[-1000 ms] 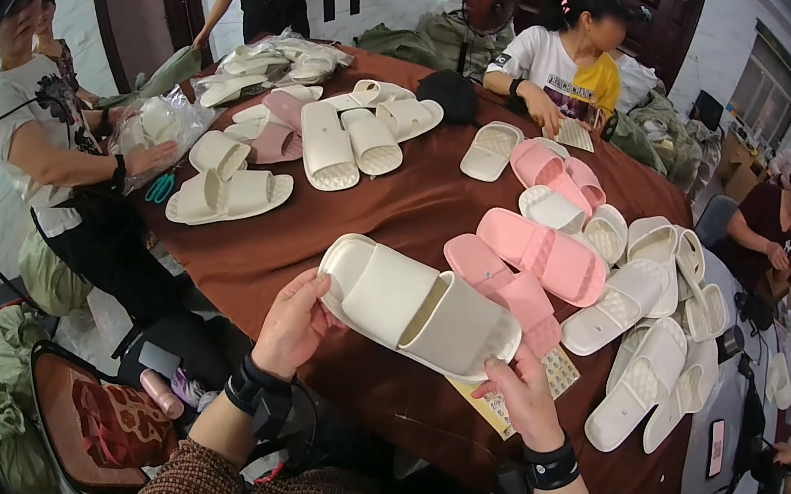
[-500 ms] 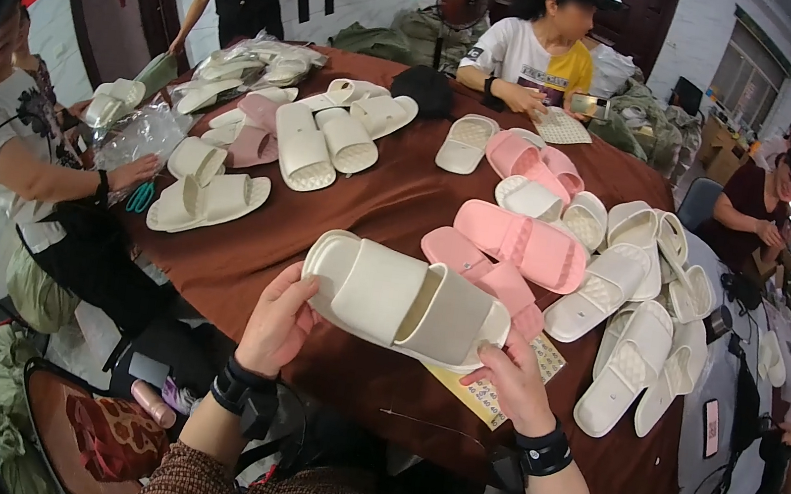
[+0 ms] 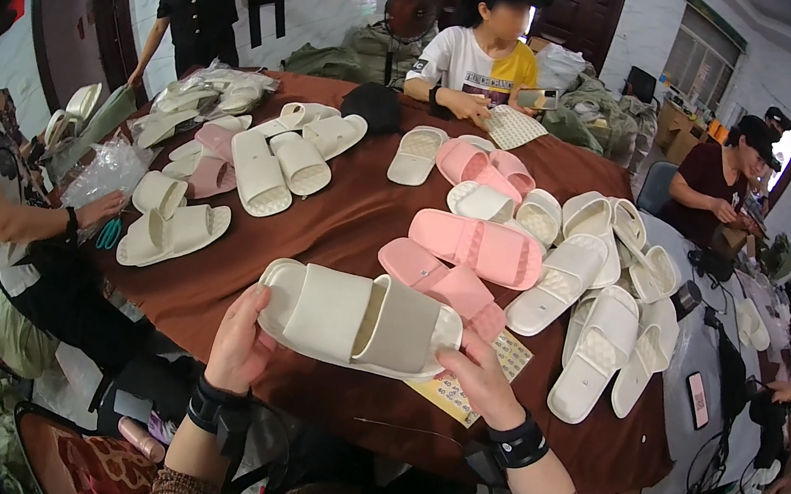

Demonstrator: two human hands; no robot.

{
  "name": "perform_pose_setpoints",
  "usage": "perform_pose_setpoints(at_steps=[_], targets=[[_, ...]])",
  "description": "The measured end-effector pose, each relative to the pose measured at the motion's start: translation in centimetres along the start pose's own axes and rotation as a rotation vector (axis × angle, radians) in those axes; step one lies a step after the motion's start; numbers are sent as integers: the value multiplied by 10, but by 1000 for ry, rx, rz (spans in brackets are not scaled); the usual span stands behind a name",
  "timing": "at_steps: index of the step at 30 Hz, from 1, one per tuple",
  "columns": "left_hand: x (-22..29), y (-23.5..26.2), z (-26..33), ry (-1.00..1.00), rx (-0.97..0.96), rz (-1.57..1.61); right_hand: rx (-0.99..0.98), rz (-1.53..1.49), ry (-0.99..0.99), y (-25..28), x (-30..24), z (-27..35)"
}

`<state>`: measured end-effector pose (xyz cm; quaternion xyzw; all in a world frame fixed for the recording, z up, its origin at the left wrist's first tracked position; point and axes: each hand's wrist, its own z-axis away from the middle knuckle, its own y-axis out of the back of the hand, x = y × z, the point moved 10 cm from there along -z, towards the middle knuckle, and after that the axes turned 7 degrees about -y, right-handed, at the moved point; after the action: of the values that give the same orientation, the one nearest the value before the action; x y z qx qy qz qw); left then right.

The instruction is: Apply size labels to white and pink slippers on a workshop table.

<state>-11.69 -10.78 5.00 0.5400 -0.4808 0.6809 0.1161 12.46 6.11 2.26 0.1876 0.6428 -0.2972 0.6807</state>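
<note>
A pair of cream slippers (image 3: 335, 314), laid together with their straps side by side, is held above the near edge of the table. My left hand (image 3: 240, 339) is closed around the left end, thumb on top. My right hand (image 3: 482, 374) grips the right end, its thumb resting on the footbed. Partly behind my right hand lies a yellowish sticker sheet (image 3: 513, 356). Just past the held pair are a pink slipper (image 3: 441, 283) and another, larger-looking pink slipper (image 3: 475, 248) on the brown cloth (image 3: 318, 227).
Several cream slippers (image 3: 591, 353) heap at the right, others (image 3: 261, 169) at the far left near plastic-bagged ones (image 3: 211, 93). Teal scissors (image 3: 109, 232) lie by a co-worker's hand (image 3: 101, 208). Another person (image 3: 474, 67) sits across with a dotted sheet (image 3: 514, 128). A phone (image 3: 698, 401) lies right.
The held slippers have turned more level and sit slightly lower and further left in the picture. The whole view has shifted, so the table's things appear further left. Both hands keep their grip.
</note>
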Motion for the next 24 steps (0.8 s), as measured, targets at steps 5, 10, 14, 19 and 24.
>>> perform_pose_setpoints(at_steps=[5, 10, 14, 19, 24], targets=[[-6, 2, -5, 50, -43, -3, 45, -8, 53, 6, -6, -1], [-16, -36, -1, 197, -89, 246, 42, 37, 15, 13, -30, 11], [27, -15, 2, -348, -445, -243, 6, 120, 242, 2, -65, 15], [13, -19, -8, 48, -102, -313, 334, 493, 414, 23, -91, 51], [-27, 32, -82, 19, -439, -339, 410, 276, 507, 40, -93, 88]])
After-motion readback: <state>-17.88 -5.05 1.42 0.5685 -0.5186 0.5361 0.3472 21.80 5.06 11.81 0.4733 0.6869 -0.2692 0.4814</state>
